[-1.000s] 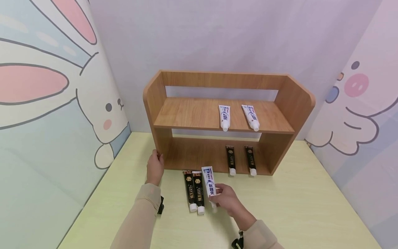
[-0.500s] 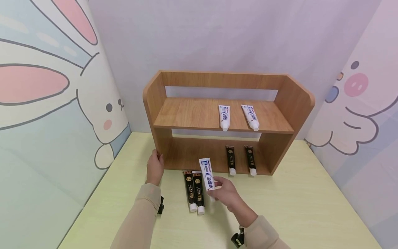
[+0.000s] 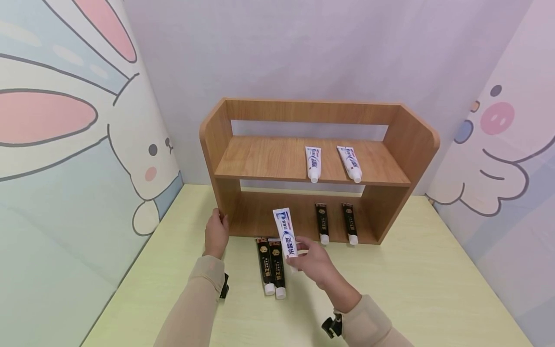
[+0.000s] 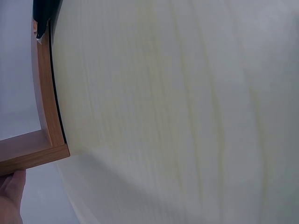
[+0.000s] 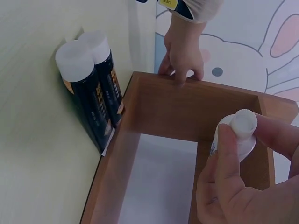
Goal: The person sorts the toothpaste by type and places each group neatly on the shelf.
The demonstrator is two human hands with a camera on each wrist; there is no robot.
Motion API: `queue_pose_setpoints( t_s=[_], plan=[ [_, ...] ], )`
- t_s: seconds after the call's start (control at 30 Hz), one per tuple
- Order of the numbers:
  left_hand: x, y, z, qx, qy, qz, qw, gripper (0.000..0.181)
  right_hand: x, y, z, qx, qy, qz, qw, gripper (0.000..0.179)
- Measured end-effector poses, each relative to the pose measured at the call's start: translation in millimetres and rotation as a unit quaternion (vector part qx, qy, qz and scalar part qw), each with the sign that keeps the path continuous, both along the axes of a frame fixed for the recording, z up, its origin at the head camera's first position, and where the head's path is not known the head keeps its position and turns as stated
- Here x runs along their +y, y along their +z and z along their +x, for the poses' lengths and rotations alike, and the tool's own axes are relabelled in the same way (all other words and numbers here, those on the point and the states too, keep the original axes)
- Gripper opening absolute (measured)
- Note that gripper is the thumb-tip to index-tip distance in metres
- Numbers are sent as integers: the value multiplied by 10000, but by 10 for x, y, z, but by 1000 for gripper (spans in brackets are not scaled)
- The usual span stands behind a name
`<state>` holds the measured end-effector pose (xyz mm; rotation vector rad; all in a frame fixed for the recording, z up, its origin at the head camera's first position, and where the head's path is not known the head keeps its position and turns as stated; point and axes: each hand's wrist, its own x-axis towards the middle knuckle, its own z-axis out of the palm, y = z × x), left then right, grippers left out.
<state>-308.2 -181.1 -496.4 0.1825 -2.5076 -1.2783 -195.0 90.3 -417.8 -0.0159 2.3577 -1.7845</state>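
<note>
Bright, soft, even in head view; tinted green near front-left corner of worktop [image 3: 433,284], faintly shadowed toward front edge. Dimmer, cooler in wrist views; bowed in left wrist.

A white toothpaste tube with blue lettering [image 3: 284,231] slants above the desk [image 3: 433,289], pinched at its capped end; a two-tier brown wooden shelf [image 3: 269,156] stands upright.

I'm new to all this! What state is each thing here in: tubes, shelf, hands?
Held white tube: capped, lifted
Wooden shelf: upright, both levels in use
Upper white tubes: two, capped, lying apart
Lower black tubes: two, capped, lying apart
Front black tubes: two, capped, side by side on the table
Right hand: pinching the held white tube
Left hand: gripping the shelf's left side
</note>
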Motion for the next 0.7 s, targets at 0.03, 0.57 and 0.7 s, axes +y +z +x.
queue_pose_setpoints(
  t_s=[0.03,0.57,0.7],
  plan=[
    [-1,-2,-3,10,4,-13,10000,25,-1,25,1,40,11,-1,10000,62],
    [-2,-15,-20,-43,20,25,10000,28,-35,414,17,376,110,195,9990,62],
    [-4,-15,-25,-18,15,-28,10000,28,-45,491,21,438,115,259,9986,62]
  ],
)
